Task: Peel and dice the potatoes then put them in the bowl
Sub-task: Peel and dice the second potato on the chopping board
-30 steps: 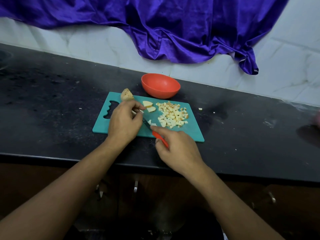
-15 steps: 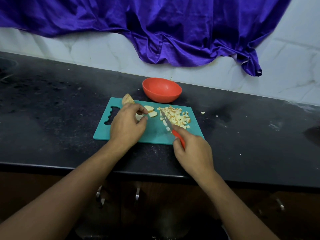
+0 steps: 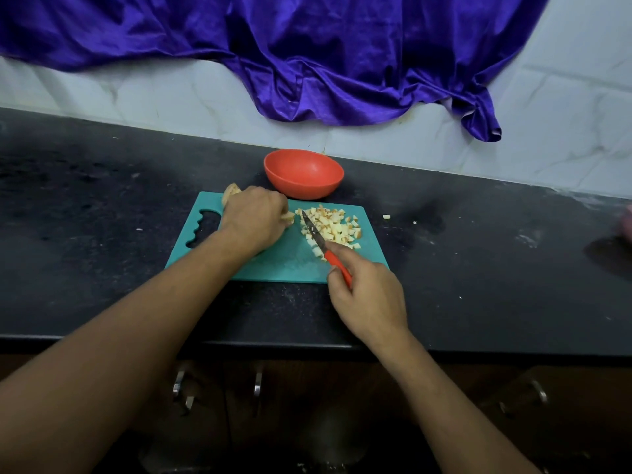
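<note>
A teal cutting board (image 3: 273,265) lies on the black counter. A heap of diced potato (image 3: 333,225) covers its right half. My right hand (image 3: 367,295) grips a red-handled knife (image 3: 319,242), whose blade lies along the left edge of the heap. My left hand (image 3: 254,218) sits on the board's far left part, fingers curled over potato slices (image 3: 288,216) that mostly hide beneath it. A larger potato piece (image 3: 229,193) peeks out behind that hand. An orange bowl (image 3: 303,174) stands just beyond the board and looks empty.
The black counter (image 3: 478,268) runs to both sides, with a stray potato cube (image 3: 386,217) right of the board. A purple cloth (image 3: 307,56) hangs on the tiled wall behind. Cabinet handles (image 3: 258,383) show below the counter's front edge.
The knife has swung from near my left hand over to the heap's left edge. My left hand moved forward onto the slices, covering them.
</note>
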Available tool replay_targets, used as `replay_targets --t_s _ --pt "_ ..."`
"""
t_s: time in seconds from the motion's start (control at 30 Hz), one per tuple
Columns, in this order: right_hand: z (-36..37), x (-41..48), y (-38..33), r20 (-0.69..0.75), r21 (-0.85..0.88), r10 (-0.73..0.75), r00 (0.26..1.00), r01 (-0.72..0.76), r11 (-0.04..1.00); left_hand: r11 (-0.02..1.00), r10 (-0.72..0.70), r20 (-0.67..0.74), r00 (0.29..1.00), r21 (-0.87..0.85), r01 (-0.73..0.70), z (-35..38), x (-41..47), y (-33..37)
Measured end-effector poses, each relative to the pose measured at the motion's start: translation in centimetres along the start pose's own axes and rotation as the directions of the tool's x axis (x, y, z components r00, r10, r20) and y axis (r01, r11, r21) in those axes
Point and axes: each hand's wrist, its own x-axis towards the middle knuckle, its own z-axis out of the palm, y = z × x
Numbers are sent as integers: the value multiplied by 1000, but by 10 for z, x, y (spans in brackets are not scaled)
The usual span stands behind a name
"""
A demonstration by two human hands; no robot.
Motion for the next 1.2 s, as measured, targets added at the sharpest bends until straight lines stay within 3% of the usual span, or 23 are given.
replay_targets --t_s 0.2,0.4,0.47,0.57,0.67,0.8,0.97,1.1,1.2 --pt "-1 -1 0 -2 4 0 1000 0 1000 992 0 -161 987 -123 -20 -1 -11 0" --pt "-1 0 -1 1 9 -3 1000 3 1000 947 -117 -277 954 -321 23 -13 -27 -3" --pt "-1 -1 -1 -4 8 -5 1000 5 1000 890 -176 -236 956 -452 52 -16 -38 -5" --pt "-1 0 0 -2 7 -9 1000 9 1000 814 -209 -66 976 -565 136 -17 -57 -8" --pt "0 0 -1 4 -3 -9 1000 9 1000 852 -198 0 980 -495 172 -13 -74 -10" --pt "0 -1 -2 19 -26 -8 1000 8 1000 905 -181 -43 983 -398 149 -8 -79 -10" --pt "-2 -2 -4 22 63 12 1000 -14 998 901 -65 1 998 -429 59 -8 -80 -14" --pt "-3 -5 -9 47 167 47 998 -54 984 908 -95 -13 995 -411 82 -6 -80 -13" --pt "-2 -6 -22 88 137 30 996 -42 990 914 -110 -45 993 -396 83 -5 -82 -12"
